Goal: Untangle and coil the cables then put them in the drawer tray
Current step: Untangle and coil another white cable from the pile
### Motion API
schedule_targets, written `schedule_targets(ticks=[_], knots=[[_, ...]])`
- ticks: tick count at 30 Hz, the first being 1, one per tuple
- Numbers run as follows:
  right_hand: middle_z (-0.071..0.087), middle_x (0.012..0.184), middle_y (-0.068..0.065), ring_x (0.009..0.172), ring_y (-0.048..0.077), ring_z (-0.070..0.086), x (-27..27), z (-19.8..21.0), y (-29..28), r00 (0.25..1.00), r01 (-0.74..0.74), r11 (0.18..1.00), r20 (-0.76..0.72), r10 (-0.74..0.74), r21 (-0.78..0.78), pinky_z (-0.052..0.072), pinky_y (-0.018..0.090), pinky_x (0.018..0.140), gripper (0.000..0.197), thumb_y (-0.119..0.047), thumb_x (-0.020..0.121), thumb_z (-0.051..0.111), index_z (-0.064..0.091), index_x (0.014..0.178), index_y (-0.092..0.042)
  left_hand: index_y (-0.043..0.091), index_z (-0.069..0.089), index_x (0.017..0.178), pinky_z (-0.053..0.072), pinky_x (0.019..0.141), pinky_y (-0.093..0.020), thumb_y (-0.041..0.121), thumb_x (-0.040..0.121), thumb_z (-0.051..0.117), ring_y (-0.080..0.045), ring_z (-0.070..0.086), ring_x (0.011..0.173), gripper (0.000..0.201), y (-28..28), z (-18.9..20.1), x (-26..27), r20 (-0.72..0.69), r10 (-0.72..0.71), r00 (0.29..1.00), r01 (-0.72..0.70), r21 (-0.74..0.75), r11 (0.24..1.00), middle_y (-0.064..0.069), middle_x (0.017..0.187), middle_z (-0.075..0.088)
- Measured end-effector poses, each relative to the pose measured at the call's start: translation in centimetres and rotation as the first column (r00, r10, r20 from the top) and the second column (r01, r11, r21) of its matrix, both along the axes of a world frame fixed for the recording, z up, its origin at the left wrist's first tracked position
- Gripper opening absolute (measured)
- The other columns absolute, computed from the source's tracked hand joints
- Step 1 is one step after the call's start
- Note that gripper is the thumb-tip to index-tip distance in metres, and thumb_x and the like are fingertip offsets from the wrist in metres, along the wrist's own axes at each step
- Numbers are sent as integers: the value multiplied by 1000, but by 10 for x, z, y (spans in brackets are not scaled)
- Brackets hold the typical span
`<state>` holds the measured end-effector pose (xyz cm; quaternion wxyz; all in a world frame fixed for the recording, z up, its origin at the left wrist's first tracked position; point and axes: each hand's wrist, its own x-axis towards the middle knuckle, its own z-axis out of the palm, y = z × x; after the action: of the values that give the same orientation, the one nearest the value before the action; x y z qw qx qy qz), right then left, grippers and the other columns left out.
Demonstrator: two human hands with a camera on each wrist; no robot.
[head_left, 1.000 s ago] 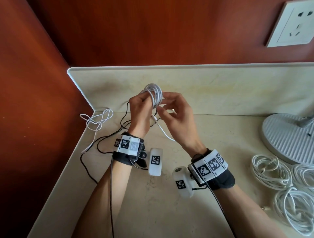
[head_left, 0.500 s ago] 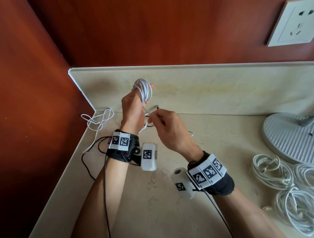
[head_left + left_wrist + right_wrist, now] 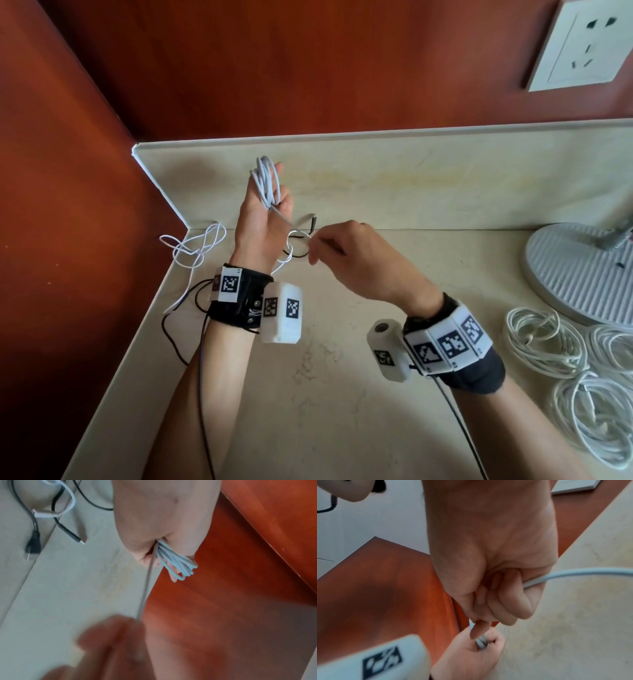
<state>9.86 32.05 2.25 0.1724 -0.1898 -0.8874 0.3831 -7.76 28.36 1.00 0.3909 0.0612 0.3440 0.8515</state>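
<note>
Left hand (image 3: pixel 262 222) is up with its fingers curled round a white cable coil (image 3: pixel 265 183), right hand (image 3: pixel 356 263) pinching the loose strand (image 3: pixel 145 588) coming off it — all above a beige marble counter (image 3: pixel 308 394) in a red-wood corner, wall socket (image 3: pixel 582 44) top right. Coiled white cables (image 3: pixel 544 342) sit by a round lamp base (image 3: pixel 582 274). The left wrist view adds black plugs (image 3: pixel 33 545) lying on the counter.

left: wall (image 3: pixel 68 240) | right: coiled cables (image 3: pixel 548 346), possibly touching lamp base (image 3: pixel 575 270)
</note>
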Motion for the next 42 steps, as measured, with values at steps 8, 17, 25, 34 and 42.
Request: schedule_targets(ticks=[8,17,25,34,42], knots=[[32,45,-7,47,17,31,18,18,27,936,221,949,-322,-141,226,27,30,49,32,-46,92,77,70,70,-23,-5,56,57,41,66,-18,-9,99,51,-1,55,58,43,-9,-13,12,-730,-481,486,66,-518,853,12,54,56],[52,52,-16,47,2,36,27,5,52,907,-151,965,-418,49,-215,31,14,52,18,-17,84,80,67,76,-7,-10,67,69,58,65,-43,-1,91,71,-16,70,69,24,-20,-4,11,-738,-671,-70,570,-582,581,-9,72,71],[62,75,-4,55,7,43,3,-13,46,814,-172,906,-574,-91,-388,34,22,53,9,-4,105,56,62,101,2,26,82,83,53,65,-21,49,80,84,-10,65,65,24,-29,16,25,-753,-562,341,655,-238,717,8,76,73],[79,97,7,85,16,74,-19,-34,33,779,91,919,-548,-306,-383,57,31,74,20,0,102,59,77,110,0,-13,71,89,49,92,-66,16,86,66,-53,63,96,30,-20,18,29,-860,-324,394,214,-257,942,-40,97,65],[52,65,-4,59,7,39,-30,-45,14,878,200,967,-409,-250,-161,34,18,58,27,5,96,51,53,76,-13,3,77,83,47,83,-41,7,85,62,-31,61,94,15,-14,15,27,-940,-193,280,-152,-242,958,-21,91,65]])
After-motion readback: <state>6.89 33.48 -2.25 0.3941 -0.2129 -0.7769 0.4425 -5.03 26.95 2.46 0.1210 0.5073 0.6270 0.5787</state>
